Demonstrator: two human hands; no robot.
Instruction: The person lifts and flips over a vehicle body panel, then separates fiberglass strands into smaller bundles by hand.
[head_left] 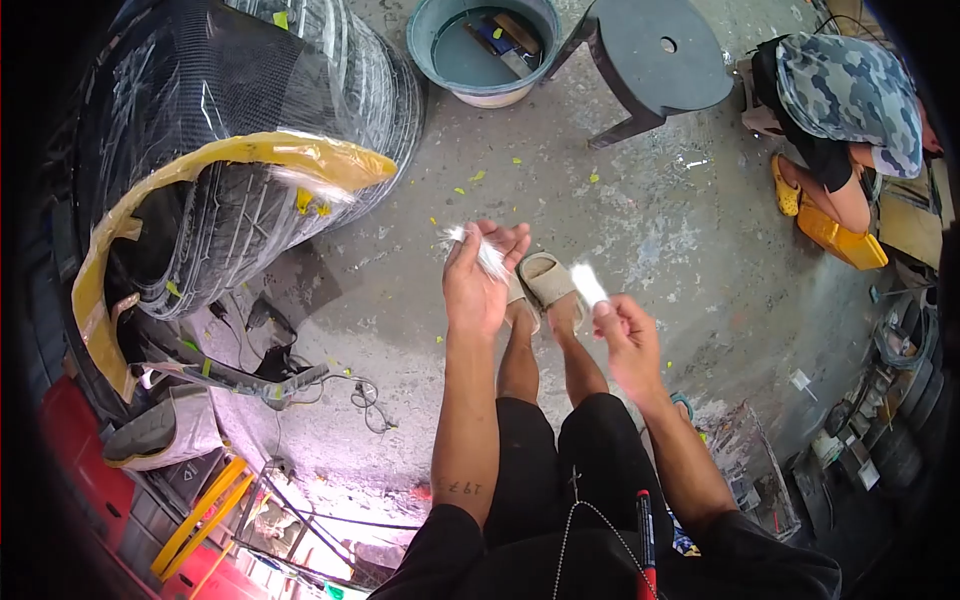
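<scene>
Left hand (474,291) cupping white tuft (491,261), right hand (628,342) pinching white strip (588,284); both in hand, neither touching yellow panel (240,150).

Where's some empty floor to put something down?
Mostly bare floor lies between the right hand and the yellow clog; another patch, with small yellow-green scraps, between the basin and the sandals. It's crowded around the yellow bars and the tire.

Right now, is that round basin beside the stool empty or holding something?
Not empty: liquid shows inside the basin, with a few objects in it; how deep, I cannot tell.
</scene>
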